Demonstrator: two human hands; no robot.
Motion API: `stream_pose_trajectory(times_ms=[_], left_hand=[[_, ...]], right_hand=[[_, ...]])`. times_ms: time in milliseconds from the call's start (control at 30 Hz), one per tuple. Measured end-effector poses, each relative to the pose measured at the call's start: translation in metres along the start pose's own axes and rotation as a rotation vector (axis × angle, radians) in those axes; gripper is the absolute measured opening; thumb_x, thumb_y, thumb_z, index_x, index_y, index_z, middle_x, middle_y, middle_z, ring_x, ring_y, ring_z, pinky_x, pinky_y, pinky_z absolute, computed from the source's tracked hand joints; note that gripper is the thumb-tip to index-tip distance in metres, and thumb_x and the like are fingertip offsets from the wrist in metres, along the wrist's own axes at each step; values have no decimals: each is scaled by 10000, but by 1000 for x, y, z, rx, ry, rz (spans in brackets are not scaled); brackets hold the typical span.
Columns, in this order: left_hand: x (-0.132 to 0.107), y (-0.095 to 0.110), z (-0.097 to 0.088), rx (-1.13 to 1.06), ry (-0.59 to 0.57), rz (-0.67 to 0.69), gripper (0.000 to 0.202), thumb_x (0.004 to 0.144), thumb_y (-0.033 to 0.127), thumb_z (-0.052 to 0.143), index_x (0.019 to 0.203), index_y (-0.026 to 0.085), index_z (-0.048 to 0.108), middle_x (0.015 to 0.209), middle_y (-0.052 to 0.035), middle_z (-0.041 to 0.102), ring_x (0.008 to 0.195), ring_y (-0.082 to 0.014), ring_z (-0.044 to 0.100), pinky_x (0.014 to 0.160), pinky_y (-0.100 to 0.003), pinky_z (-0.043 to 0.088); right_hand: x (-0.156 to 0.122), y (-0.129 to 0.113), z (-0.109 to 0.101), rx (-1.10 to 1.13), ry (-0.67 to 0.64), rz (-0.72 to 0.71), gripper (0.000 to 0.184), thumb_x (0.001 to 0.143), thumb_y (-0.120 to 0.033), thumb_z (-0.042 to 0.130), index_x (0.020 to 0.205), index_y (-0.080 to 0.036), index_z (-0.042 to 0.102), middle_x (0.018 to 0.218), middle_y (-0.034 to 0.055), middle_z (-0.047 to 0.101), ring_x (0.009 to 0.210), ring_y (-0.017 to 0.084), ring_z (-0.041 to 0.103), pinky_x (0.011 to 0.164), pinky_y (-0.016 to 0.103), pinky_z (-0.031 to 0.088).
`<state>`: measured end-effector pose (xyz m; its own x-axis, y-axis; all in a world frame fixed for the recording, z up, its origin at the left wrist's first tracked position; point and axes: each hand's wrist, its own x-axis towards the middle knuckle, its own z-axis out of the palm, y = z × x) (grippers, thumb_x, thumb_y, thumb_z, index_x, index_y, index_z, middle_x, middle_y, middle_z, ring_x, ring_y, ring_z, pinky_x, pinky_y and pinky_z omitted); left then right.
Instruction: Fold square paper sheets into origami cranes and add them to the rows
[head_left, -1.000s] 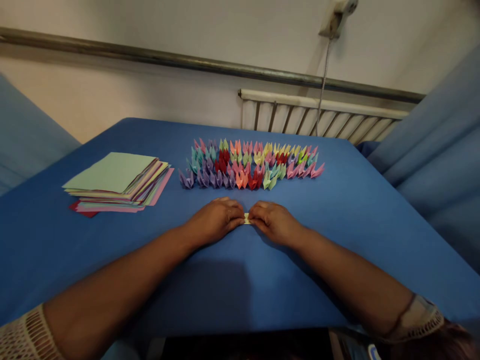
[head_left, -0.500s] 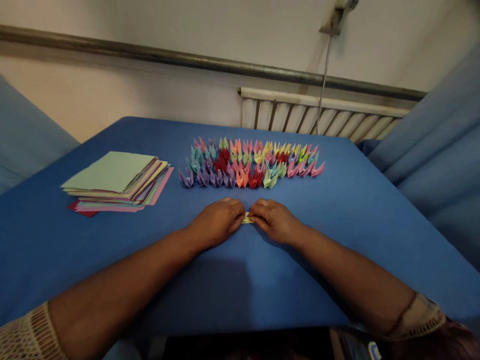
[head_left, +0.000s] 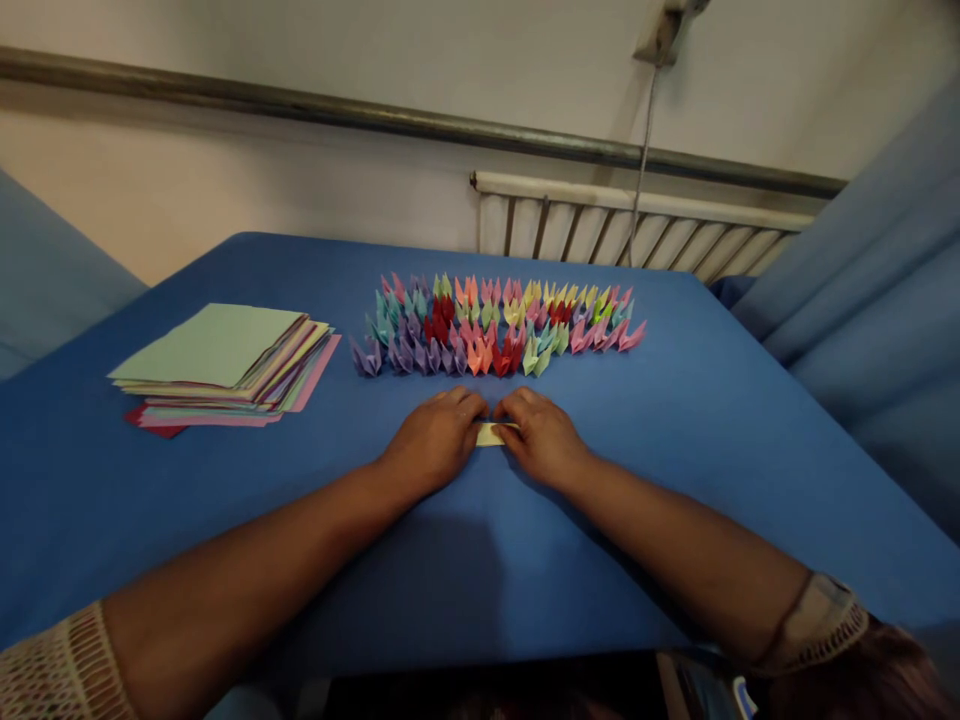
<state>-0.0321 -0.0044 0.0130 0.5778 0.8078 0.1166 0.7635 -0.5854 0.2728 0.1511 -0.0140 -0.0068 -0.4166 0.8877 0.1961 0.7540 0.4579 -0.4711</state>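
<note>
Yellow paper (head_left: 489,435), seemingly part-folded, is gripped by left hand (head_left: 435,435) and right hand (head_left: 546,437) — folded figures (head_left: 507,356) already lined up in rows, stacked sheets (head_left: 217,345) left flat.

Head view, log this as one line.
left hand: on yellow strip, left end; right hand: on strip, right end; paper cranes: rows beyond hands; paper stack: left of cranes

From here I see 1 metal pipe (head_left: 375,115) running along the pale wall (head_left: 337,40) above a ribbed radiator (head_left: 592,194). A cord (head_left: 650,110) drops from a wall fitting (head_left: 660,38), crossing both. Blue drapes (head_left: 885,300) hang on 2 sides.
</note>
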Motion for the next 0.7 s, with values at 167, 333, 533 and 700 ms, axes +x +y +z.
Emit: stream_pose_trajectory(times_ms=[167,333,533,700], left_hand=[[1,-3,0,24,-43,28,170,910,200,456,895,179,625,881,-59,612,832,-218,540,785,-353,415],[3,-9,3,-33,-43,33,126,890,202,513,904,185,637,884,-50,617,847,-211,539,787,-334,408],[6,-12,1,-92,-75,129,172,896,220,527,1031,201,633,983,-51,620,908,-211,529,830,-335,397],[5,-10,-3,-158,-80,204,166,921,250,490,950,193,643,951,-55,628,911,-208,537,849,-335,387]], right_hand=[[-1,-3,-4,-95,-13,24,131,901,-277,577,966,-175,629,938,70,612,919,214,539,823,334,415],[4,-1,-6,-31,-82,96,152,855,-283,652,962,-179,626,868,37,628,831,179,547,759,299,395],[6,1,-3,17,-93,92,91,833,-251,673,845,-188,608,908,30,609,883,175,542,773,303,358],[1,0,-1,-49,-81,-16,75,897,-236,585,855,-174,580,837,35,624,821,183,551,777,334,347]])
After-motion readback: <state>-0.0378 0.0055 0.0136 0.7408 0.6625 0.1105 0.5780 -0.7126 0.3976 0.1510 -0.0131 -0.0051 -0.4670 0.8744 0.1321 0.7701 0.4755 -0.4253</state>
